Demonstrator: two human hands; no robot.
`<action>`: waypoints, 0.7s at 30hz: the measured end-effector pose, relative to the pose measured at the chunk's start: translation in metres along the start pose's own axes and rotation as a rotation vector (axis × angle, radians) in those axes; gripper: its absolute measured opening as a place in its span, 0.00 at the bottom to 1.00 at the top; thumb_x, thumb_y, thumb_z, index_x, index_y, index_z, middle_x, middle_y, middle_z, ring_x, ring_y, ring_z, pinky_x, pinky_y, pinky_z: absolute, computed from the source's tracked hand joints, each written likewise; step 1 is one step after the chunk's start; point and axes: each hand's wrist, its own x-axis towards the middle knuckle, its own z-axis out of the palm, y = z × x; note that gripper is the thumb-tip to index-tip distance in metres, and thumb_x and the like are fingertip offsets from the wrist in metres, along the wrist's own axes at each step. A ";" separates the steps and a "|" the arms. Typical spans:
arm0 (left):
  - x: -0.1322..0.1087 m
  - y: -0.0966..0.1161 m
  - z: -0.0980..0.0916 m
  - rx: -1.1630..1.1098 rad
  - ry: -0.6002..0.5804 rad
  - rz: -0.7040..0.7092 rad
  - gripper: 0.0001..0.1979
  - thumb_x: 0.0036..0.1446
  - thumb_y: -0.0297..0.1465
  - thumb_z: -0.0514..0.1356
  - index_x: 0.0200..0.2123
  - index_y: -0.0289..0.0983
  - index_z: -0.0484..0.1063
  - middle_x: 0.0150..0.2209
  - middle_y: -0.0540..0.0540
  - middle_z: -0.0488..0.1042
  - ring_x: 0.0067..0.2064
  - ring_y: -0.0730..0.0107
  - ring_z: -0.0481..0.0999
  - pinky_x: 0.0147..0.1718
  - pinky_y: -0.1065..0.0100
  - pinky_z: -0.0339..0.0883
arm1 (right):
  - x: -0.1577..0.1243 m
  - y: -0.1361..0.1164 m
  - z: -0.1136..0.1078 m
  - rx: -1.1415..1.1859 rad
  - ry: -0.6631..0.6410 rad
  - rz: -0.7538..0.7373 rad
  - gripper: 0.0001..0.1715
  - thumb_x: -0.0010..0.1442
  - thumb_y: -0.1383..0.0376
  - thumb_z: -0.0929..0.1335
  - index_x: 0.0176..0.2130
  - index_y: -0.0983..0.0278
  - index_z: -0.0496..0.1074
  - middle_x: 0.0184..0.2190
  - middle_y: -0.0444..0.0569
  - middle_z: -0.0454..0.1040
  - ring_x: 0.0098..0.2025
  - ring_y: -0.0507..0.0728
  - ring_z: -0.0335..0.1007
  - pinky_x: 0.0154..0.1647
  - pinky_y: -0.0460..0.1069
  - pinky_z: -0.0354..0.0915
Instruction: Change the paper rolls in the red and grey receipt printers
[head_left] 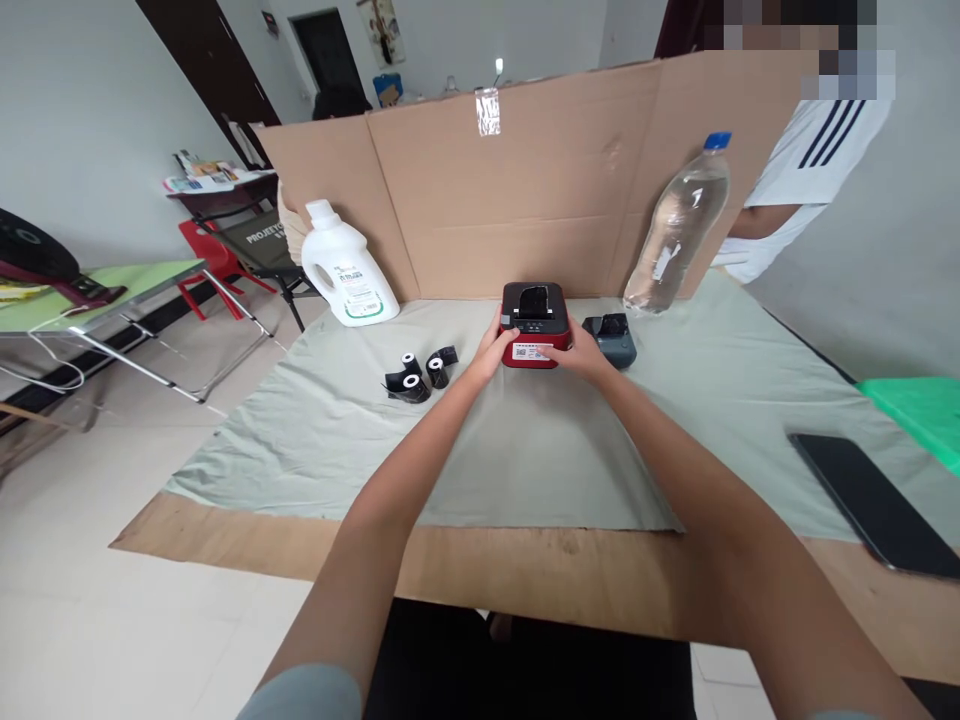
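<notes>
A small red and black label printer point(532, 322) sits on the grey-green cloth point(525, 440) near the cardboard screen. My left hand point(493, 352) grips its left side with the fingers closed round the edge. My right hand point(579, 354) holds its right front corner the same way. Three black label rolls point(418, 379) lie just left of my left hand. A second, dark grey-blue printer point(611, 337) stands right behind my right hand.
A white detergent jug point(346, 268) stands at the back left and a clear plastic bottle point(679, 228) leans at the back right against the cardboard screen point(525, 190). A black phone point(870, 500) lies at the right. Another person point(802, 170) stands behind the screen.
</notes>
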 end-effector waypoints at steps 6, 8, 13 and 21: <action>0.031 -0.031 -0.004 -0.131 0.033 -0.092 0.34 0.57 0.37 0.60 0.67 0.37 0.65 0.66 0.41 0.73 0.66 0.51 0.73 0.69 0.50 0.63 | 0.037 0.036 0.015 0.028 0.032 0.005 0.52 0.47 0.49 0.79 0.65 0.62 0.67 0.65 0.59 0.73 0.65 0.70 0.70 0.69 0.66 0.62; 0.033 -0.036 -0.004 -0.142 0.025 -0.101 0.35 0.58 0.37 0.61 0.68 0.39 0.64 0.65 0.43 0.74 0.66 0.51 0.73 0.69 0.51 0.64 | 0.042 0.039 0.016 0.074 0.014 0.011 0.51 0.47 0.49 0.79 0.65 0.61 0.67 0.63 0.57 0.75 0.63 0.69 0.72 0.68 0.66 0.64; 0.013 -0.043 -0.004 -0.094 0.043 -0.096 0.38 0.63 0.38 0.59 0.74 0.43 0.55 0.74 0.47 0.63 0.76 0.56 0.60 0.74 0.57 0.54 | 0.029 0.029 0.000 -0.066 0.074 0.029 0.54 0.45 0.53 0.79 0.66 0.63 0.65 0.63 0.62 0.71 0.58 0.71 0.73 0.63 0.68 0.67; -0.068 -0.027 -0.005 0.278 0.113 -0.215 0.41 0.67 0.36 0.59 0.78 0.43 0.45 0.80 0.49 0.39 0.81 0.62 0.32 0.78 0.56 0.35 | -0.042 0.041 -0.032 -0.478 0.535 0.390 0.68 0.42 0.54 0.80 0.70 0.75 0.54 0.62 0.78 0.64 0.65 0.86 0.60 0.64 0.77 0.52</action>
